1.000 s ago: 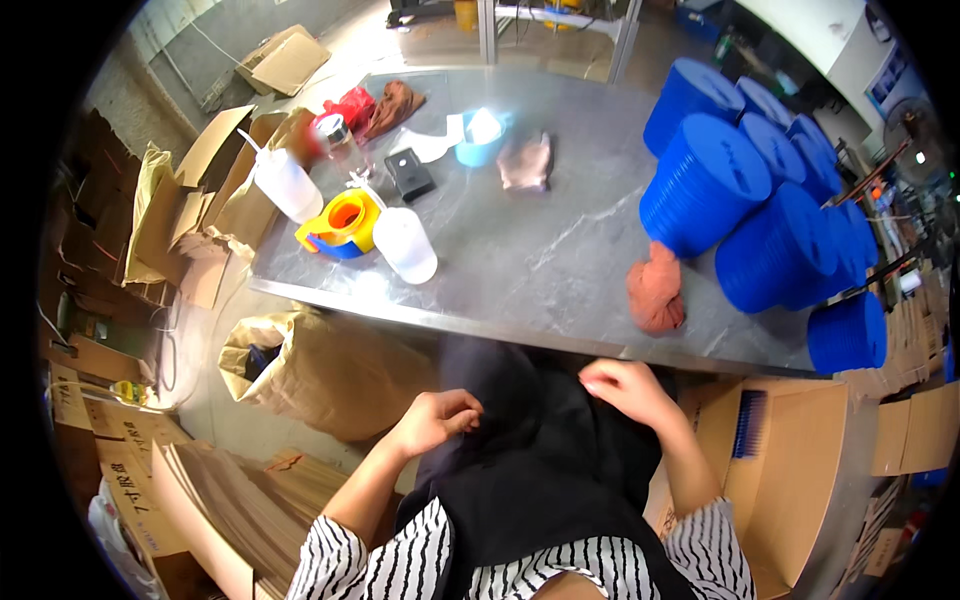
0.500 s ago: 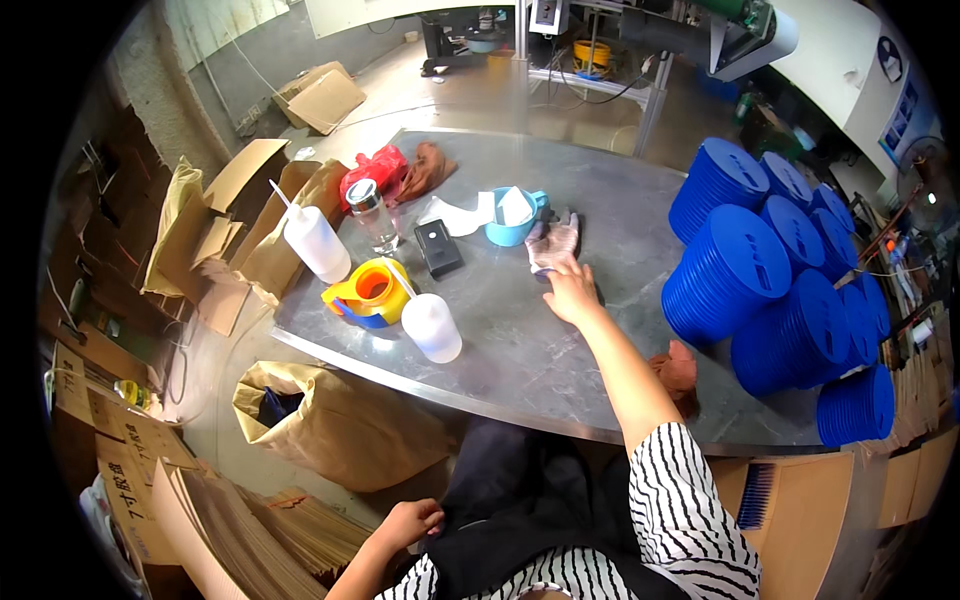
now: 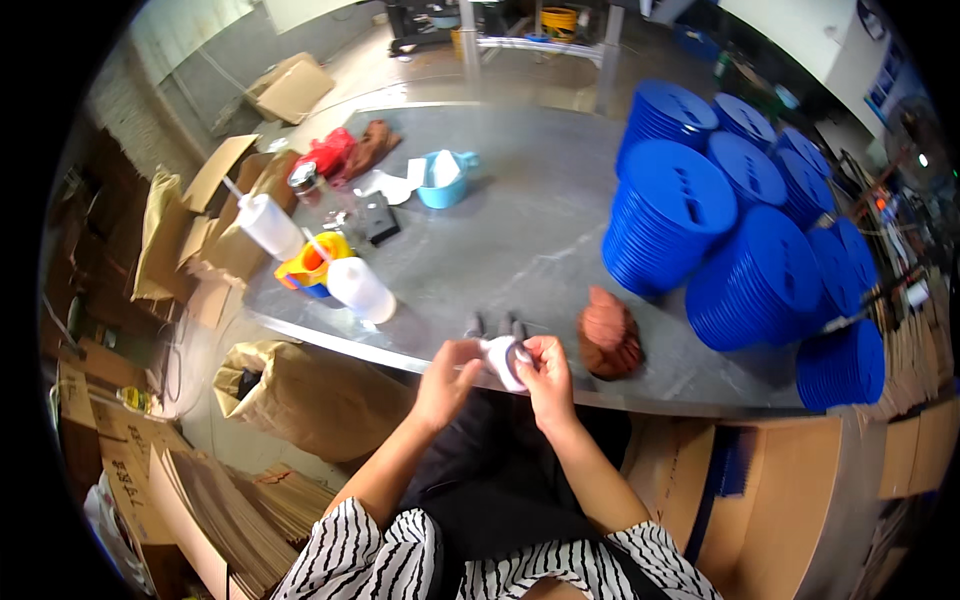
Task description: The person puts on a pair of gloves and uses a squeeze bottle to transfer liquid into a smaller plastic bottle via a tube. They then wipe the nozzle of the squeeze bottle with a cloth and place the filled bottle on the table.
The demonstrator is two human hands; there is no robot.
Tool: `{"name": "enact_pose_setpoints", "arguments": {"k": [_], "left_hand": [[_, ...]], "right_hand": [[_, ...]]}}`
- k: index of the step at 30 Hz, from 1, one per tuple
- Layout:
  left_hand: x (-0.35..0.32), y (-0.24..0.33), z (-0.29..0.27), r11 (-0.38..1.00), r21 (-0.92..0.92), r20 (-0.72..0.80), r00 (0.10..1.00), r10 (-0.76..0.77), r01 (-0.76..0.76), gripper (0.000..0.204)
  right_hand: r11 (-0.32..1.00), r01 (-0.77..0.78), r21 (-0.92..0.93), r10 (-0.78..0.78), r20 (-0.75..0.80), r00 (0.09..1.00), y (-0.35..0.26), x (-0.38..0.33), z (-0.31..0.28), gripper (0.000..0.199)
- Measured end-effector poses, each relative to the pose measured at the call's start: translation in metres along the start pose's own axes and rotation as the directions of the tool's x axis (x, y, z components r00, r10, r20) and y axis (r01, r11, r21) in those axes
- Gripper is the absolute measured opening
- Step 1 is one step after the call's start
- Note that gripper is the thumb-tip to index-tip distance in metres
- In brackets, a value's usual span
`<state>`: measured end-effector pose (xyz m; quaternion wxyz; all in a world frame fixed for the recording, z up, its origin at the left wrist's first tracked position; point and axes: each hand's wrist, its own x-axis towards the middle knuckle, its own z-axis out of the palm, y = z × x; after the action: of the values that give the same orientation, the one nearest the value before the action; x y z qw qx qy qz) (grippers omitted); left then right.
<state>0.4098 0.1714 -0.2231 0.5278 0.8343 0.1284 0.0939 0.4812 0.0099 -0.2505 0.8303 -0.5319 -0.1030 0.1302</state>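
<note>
Over the table's near edge, a pale work glove with grey fingertips (image 3: pixel 505 362) is in my right hand (image 3: pixel 550 385), pinched between thumb and fingers at its cuff. The glove's fingers point away from me, toward the tabletop. Just left of the glove is my left hand (image 3: pixel 445 385), slightly blurred, its thumb and fingers apart; whether it touches the glove is hard to see. To the right of my hands lies a bunched brown glove or cloth (image 3: pixel 608 335) on the grey table (image 3: pixel 500 260).
Stacks of blue ribbed discs (image 3: pixel 670 215) fill the table's right side. Leftward stand two white squeeze bottles (image 3: pixel 360 290), a yellow tape dispenser (image 3: pixel 318 262), a glass jar (image 3: pixel 325 205), a black box (image 3: pixel 379 218) and a light-blue cup (image 3: pixel 442 182). A brown sack (image 3: pixel 310 400) stands below.
My right hand has picked up the glove from the tabletop and drawn it back to the near edge. My left hand has risen from my lap to beside it. The view has shifted.
</note>
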Motion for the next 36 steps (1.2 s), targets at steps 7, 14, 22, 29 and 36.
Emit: {"name": "enact_pose_setpoints", "arguments": {"k": [7,14,22,29,36], "left_hand": [[-0.079,-0.144,-0.071,0.821,0.431,0.567,0.596,-0.569,0.374,0.020],[-0.180,-0.255,-0.019,0.622,0.726,0.471,0.447,-0.760,0.294,0.024],[-0.190,-0.246,0.003,0.630,0.692,0.453,0.467,-0.759,0.352,0.026],[-0.191,-0.249,-0.016,0.647,0.672,0.475,0.460,-0.750,0.360,0.028],[-0.199,-0.277,-0.023,0.674,0.664,0.458,0.535,-0.710,0.325,0.030]], "right_hand": [[0.964,-0.244,0.110,0.246,-0.011,0.969,-0.055,-0.090,-0.090,0.024],[0.779,-0.590,-0.210,0.298,-0.704,0.644,0.014,-0.307,-0.236,0.012],[0.029,-0.853,-0.521,0.427,-0.765,0.482,0.072,-0.350,-0.258,0.012],[-0.128,-0.759,-0.638,0.435,-0.724,0.535,0.069,-0.311,-0.251,0.014],[-0.157,-0.645,-0.748,0.400,-0.646,0.651,0.078,-0.307,-0.268,0.016]]}}
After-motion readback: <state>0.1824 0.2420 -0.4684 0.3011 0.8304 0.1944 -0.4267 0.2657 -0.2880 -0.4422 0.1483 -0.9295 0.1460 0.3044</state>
